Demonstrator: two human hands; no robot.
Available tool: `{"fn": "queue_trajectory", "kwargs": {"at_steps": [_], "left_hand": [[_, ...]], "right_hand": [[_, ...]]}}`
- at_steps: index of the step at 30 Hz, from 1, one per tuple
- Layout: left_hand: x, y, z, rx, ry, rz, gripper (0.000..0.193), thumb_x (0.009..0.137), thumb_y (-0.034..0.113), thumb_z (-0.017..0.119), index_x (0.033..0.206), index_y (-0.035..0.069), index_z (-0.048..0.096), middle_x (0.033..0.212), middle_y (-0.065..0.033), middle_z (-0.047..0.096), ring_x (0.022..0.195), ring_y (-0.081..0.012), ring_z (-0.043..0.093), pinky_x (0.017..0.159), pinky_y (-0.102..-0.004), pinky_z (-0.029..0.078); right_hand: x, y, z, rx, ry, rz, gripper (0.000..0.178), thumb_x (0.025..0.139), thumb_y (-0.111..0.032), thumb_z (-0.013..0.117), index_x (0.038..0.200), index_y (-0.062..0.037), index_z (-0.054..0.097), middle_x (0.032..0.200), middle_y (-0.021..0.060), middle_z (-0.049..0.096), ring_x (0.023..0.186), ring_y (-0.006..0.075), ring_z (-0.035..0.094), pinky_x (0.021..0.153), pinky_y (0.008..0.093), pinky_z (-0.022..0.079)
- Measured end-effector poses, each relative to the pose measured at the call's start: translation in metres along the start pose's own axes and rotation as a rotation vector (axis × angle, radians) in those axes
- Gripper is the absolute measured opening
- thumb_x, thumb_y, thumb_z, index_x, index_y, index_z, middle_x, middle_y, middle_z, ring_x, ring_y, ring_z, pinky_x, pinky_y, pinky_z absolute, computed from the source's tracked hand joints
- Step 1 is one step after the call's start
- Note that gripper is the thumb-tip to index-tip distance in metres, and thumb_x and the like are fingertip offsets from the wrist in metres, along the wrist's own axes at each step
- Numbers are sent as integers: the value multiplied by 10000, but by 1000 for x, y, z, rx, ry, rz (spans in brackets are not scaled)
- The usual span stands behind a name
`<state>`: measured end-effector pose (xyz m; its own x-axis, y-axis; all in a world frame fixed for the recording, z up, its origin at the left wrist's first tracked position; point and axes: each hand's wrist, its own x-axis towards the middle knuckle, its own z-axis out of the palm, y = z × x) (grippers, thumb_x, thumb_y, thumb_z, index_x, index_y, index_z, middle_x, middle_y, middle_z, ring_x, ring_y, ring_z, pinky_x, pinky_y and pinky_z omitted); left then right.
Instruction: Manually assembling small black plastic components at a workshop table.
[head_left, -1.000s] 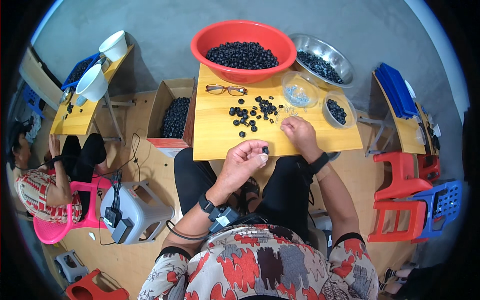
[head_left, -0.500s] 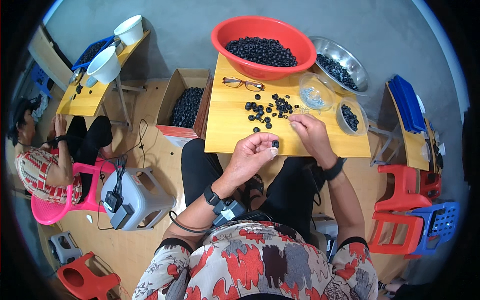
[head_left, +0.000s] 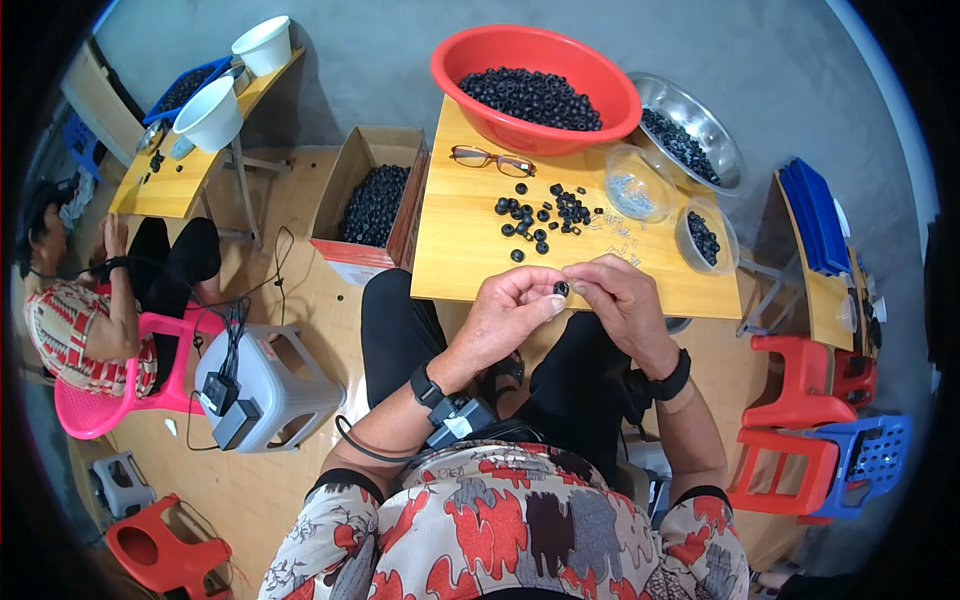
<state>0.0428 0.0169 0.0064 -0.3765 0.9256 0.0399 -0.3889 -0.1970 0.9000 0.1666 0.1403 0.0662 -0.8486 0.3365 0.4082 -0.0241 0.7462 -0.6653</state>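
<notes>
Here both hands, left hand (head_left: 508,310) and right hand (head_left: 618,300), meet fingertip-to-fingertip, pinching one black ring (head_left: 561,289).

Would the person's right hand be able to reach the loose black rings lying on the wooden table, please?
Probably yes: the right hand is at the table's near edge, with bare wood between it and the loose black rings. It meets the left hand at one small black ring.

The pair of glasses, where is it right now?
In the head view, the glasses lie on the wooden table, toward its far left, just in front of the red bowl and left of the loose black rings.
</notes>
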Motion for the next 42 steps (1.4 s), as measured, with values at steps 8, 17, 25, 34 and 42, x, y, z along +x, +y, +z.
{"fn": "queue_trajectory", "kwargs": {"at_steps": [8,17,25,34,42], "left_hand": [[2,-6,-4,14,-5,17,246,846,32,623,1088,-4,596,861,38,577,719,-15,502,661,-159,439],[3,-4,-6,23,-20,26,234,850,45,629,1077,-4,598,812,55,571,686,-9,487,644,-157,429],[4,-11,-6,58,-33,6,235,855,48,622,1082,-7,598,825,40,584,693,-22,504,650,-168,442],[2,-12,-1,3,-52,-53,253,854,42,616,1100,-10,599,847,25,606,703,-29,526,669,-177,462],[-1,-16,4,19,-99,-94,247,854,39,615,1096,-10,603,825,41,588,702,-16,501,651,-161,434]], "right_hand": [[1,-3,3,-16,-16,6,190,789,12,606,968,-32,654,771,109,596,696,235,588,630,294,459],[-2,-2,6,-48,-51,60,209,782,23,621,983,-23,649,789,88,614,712,198,584,650,276,458],[-6,6,8,10,-22,84,174,780,17,613,947,-21,644,786,114,612,700,239,605,641,301,474],[5,65,-9,-210,58,295,156,774,-74,650,918,-14,651,803,143,636,732,255,629,656,310,492],[27,113,15,-378,77,161,144,771,-135,624,881,-45,650,841,138,638,768,324,612,677,409,490]]}}
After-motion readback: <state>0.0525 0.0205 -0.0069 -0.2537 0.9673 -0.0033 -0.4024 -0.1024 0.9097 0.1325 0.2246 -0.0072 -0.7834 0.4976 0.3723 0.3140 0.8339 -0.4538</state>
